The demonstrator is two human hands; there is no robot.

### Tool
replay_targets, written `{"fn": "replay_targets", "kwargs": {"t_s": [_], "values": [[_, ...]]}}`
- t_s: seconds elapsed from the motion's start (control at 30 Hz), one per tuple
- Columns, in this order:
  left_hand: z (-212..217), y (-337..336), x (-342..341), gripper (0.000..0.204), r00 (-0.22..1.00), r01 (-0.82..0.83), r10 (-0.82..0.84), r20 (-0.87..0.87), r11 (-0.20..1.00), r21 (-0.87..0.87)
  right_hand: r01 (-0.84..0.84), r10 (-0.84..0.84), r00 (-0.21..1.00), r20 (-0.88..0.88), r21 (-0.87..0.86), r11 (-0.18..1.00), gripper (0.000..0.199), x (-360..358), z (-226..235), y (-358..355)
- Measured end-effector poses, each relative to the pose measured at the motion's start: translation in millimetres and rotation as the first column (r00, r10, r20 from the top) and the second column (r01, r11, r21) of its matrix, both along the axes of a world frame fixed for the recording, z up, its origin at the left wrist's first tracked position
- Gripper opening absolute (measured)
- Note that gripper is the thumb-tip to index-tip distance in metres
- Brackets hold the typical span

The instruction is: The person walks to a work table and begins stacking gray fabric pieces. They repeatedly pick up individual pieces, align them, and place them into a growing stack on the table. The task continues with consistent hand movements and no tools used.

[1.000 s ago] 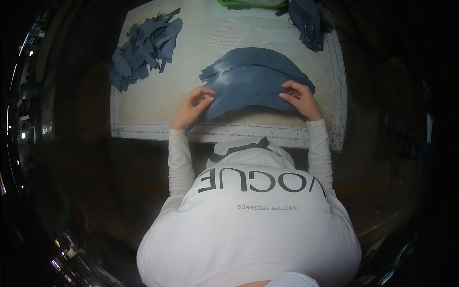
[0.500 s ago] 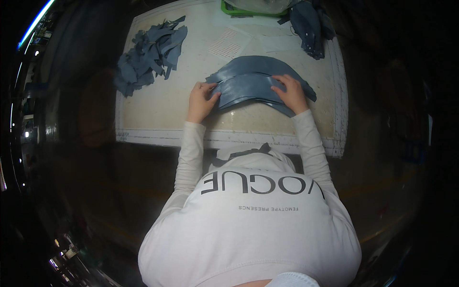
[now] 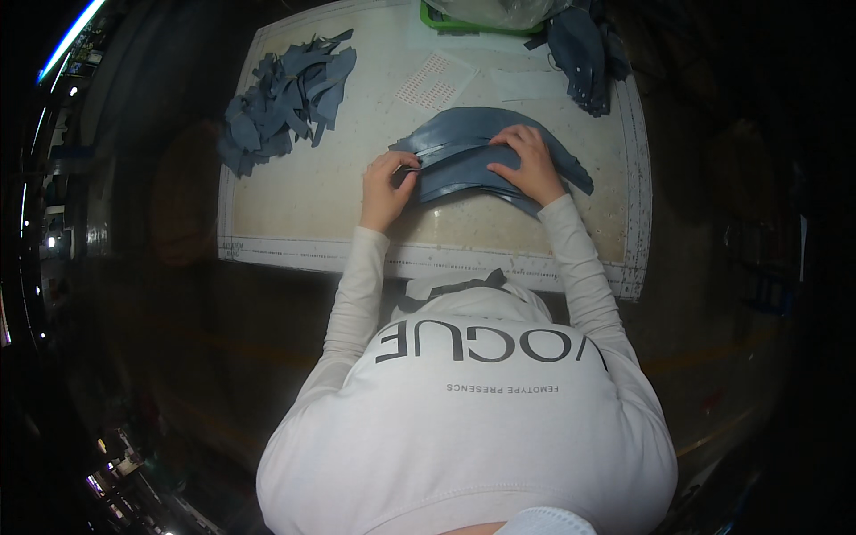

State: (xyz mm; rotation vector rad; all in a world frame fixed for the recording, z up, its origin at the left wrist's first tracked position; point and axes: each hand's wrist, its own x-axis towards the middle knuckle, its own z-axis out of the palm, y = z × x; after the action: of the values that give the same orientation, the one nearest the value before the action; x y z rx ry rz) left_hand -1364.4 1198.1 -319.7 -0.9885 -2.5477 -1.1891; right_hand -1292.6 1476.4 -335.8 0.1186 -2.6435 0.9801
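Observation:
A loose stack of curved blue-grey leather-like pieces [image 3: 481, 169] lies near the middle of the worktable, its arch pointing away from me. My left hand [image 3: 387, 192] is at the left end of the front pieces, thumb and fingers closed on the edge of a piece. On the right half of the stack rests my right hand [image 3: 532, 167], with thumb and bent fingers apart and the fingertips by the upper edge of the front piece. A narrow light band shows between the front and back pieces. How many layers lie under my hands cannot be told.
A heap of cut blue-grey strips [image 3: 290, 98] lies at the table's far left. At the far right hangs a bundle of blue-grey pieces [image 3: 578, 62], beside a green tray [image 3: 437, 20] with clear plastic [image 3: 499, 11]. Printed paper [image 3: 437, 80] lies behind the stack on the worktable [image 3: 312, 205].
My right hand has slid left across the stack, and my left hand has shifted slightly right. The front piece sits differently, with a wider light band showing above it.

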Motion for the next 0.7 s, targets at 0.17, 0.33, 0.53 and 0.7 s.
{"fn": "replay_targets", "kwargs": {"t_s": [0.17,0.33,0.53,0.7], "values": [[16,2,-21,0.016,0.952,-0.029,-0.072,0.299,0.947,0.321,-0.024,0.028,0.996,0.088,-0.035,0.999,0.036,10,6,24],[23,12,-56,0.04,0.839,-0.012,-0.153,0.523,0.954,0.299,0.182,-0.169,0.98,0.108,-0.127,0.975,0.037,7,-6,64],[-23,37,-90,0.042,0.904,0.024,0.036,0.426,0.991,-0.134,0.415,-0.329,0.855,0.402,-0.146,0.898,0.031,-4,-41,93],[-40,33,-87,0.031,0.911,-0.052,0.107,0.399,0.988,-0.148,0.389,-0.335,0.891,0.306,-0.136,0.911,0.029,3,-51,94]]}}
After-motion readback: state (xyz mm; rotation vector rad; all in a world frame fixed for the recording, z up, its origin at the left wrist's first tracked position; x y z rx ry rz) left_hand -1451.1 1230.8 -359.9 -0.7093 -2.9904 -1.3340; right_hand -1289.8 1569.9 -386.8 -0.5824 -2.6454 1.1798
